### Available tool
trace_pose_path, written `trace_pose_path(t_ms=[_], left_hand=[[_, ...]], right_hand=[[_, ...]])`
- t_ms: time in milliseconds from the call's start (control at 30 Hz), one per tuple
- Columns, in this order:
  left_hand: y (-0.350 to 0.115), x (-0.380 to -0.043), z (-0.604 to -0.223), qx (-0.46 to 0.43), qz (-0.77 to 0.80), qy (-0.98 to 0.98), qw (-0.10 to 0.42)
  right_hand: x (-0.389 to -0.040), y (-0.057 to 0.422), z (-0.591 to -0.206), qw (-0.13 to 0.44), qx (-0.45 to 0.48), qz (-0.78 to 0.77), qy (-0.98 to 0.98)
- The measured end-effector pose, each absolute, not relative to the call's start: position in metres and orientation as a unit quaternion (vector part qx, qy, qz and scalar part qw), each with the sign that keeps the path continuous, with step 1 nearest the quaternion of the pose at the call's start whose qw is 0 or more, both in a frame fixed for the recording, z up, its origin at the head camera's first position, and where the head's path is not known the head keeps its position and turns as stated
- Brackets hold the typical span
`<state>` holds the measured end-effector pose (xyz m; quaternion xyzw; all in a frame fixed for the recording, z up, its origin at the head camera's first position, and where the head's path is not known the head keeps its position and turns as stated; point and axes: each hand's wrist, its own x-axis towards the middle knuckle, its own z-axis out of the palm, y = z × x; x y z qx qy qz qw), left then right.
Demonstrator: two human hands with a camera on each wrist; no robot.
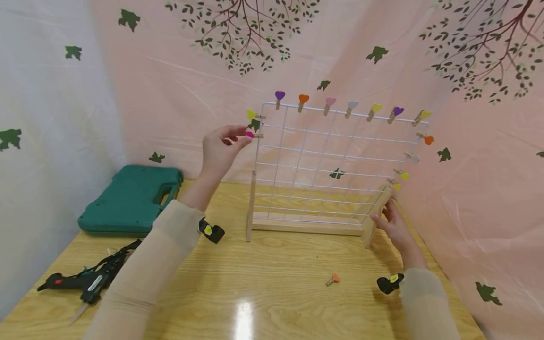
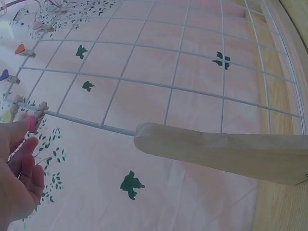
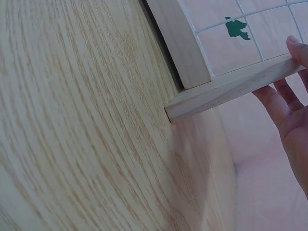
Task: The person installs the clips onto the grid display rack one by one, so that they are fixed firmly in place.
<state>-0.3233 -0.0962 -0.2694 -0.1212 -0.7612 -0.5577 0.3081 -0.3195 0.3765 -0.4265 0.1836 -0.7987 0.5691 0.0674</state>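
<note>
A white wire grid point(image 1: 323, 160) stands upright in a wooden frame point(image 1: 306, 227). Small wooden clothespins with coloured hearts line its top and both sides, among them a purple-heart one point(image 1: 279, 96). My left hand point(image 1: 221, 146) pinches a pink-heart clothespin point(image 2: 32, 123) whose jaws sit on the grid's left side wire. Just above it is a yellow-heart clothespin point(image 1: 251, 114). My right hand point(image 1: 396, 226) grips the right wooden post point(image 3: 236, 85) of the frame, thumb on the near face and fingers behind.
One orange-heart clothespin point(image 1: 334, 279) lies on the wooden table point(image 1: 272, 283) in front of the frame. A green plastic case point(image 1: 127, 198) rests at the back left. Nearer on the left is a black glue gun point(image 1: 91, 278). Printed curtains hang behind.
</note>
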Motion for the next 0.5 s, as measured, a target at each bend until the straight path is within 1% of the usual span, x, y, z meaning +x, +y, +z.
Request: trace_pose_path(t_ms=[133, 267, 367, 500], left_hand=[[-0.098, -0.31, -0.27, -0.137, -0.548, -0.76, 0.321], [-0.092, -0.293, -0.275, -0.158, -0.55, -0.762, 0.302], [-0.081, -0.283, -0.285, -0.185, -0.551, -0.772, 0.258], [-0.061, -0.274, -0.302, -0.227, -0.534, -0.793, 0.186]], right_hand=[[-0.32, 0.378, -0.429, 0.069, 0.19, 0.571, -0.796], [-0.321, 0.377, -0.43, 0.071, 0.191, 0.588, -0.783], [-0.319, 0.376, -0.428, 0.068, 0.191, 0.587, -0.784], [-0.317, 0.374, -0.425, 0.062, 0.188, 0.573, -0.796]])
